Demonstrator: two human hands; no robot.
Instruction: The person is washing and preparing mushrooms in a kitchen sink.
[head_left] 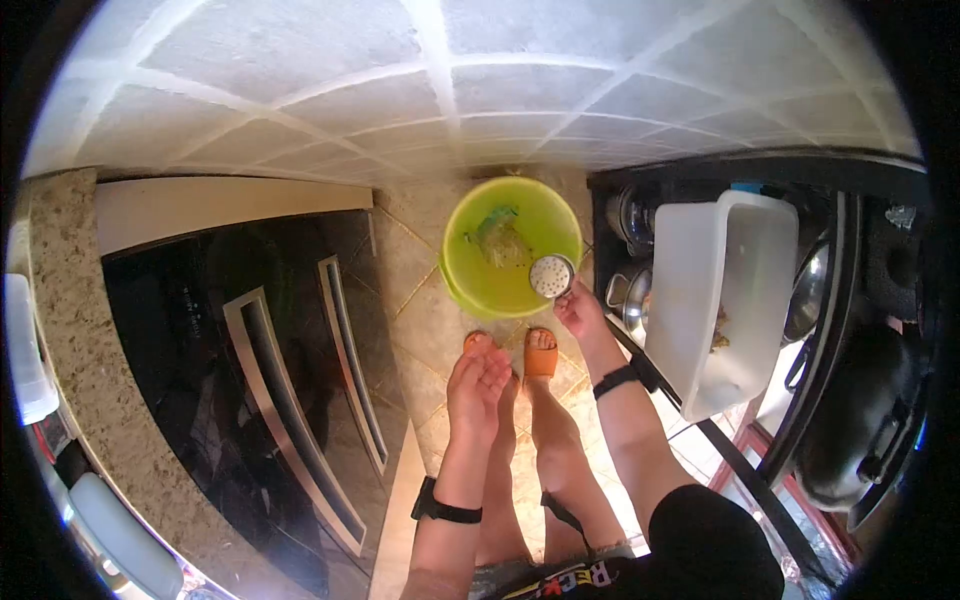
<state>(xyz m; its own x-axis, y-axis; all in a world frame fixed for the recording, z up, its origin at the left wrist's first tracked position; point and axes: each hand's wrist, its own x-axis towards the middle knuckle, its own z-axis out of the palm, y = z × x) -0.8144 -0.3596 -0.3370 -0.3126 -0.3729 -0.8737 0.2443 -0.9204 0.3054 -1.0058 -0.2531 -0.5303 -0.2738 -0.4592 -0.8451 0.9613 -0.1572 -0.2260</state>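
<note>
My right hand (580, 310) grips a round sink strainer (551, 276) by its edge; its pale face is dotted with holes and its rim is dark. The strainer is over the near right rim of a lime-green bucket (462, 275) standing on the floor. Inside the bucket lies a crumpled clump of clear and green scraps (503, 243), too blurred to name exactly. My left hand (478, 388) hovers on the near side of the bucket, palm up, fingers extended, with nothing in it.
Dark cabinets with long handles (295, 420) and a speckled counter (130, 380) line the left. On the right, a black rack (850, 230) bears a white plastic bin (690, 300), metal pots (633, 300) and a black pan (850, 420). A tiled wall (480, 90) stands beyond the bucket.
</note>
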